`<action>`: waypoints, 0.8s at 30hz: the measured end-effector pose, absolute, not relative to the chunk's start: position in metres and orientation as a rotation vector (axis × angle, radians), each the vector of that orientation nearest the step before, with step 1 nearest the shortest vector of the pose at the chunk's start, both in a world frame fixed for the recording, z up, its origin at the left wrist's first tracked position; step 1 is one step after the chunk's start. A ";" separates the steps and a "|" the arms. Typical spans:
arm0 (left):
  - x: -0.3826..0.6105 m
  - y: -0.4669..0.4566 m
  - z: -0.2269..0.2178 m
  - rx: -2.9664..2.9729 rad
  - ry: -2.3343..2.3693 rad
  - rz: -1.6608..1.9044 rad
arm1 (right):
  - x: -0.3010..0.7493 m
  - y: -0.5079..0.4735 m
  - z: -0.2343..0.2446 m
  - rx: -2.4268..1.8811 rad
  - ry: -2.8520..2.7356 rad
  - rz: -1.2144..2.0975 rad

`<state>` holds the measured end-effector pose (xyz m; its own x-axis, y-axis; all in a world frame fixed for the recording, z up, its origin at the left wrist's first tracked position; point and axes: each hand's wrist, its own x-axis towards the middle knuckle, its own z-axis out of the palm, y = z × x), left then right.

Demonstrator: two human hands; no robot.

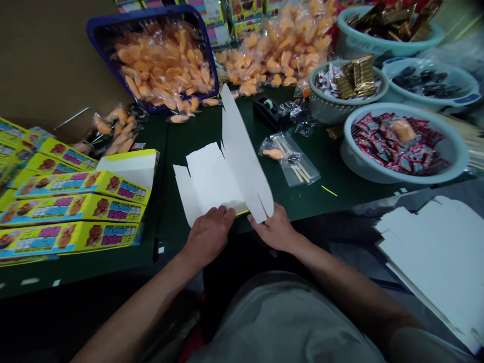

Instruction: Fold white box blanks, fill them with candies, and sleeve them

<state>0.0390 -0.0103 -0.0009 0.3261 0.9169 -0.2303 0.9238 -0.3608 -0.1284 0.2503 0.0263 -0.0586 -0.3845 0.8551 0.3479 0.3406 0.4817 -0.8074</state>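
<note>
A flat white cardboard box blank (219, 176) lies on the dark green table (333, 176), its right panel folded upward. My left hand (209, 234) grips the blank's near edge with curled fingers. My right hand (276, 229) pinches the lower end of the raised panel. Both hands sit at the table's near edge.
Finished yellow boxes (71, 212) are stacked at left. A blue basket (159, 55) and a pile of orange wrapped snacks (280, 45) stand behind. Bowls of candy (401, 143) fill the right. A tape dispenser (270, 111) and a small clear bag (291, 159) lie mid-table. More white blanks (438, 252) are stacked at right.
</note>
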 end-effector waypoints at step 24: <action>0.082 0.017 0.008 2.315 1.789 -0.219 | 0.251 0.031 -0.046 -1.002 -1.954 0.940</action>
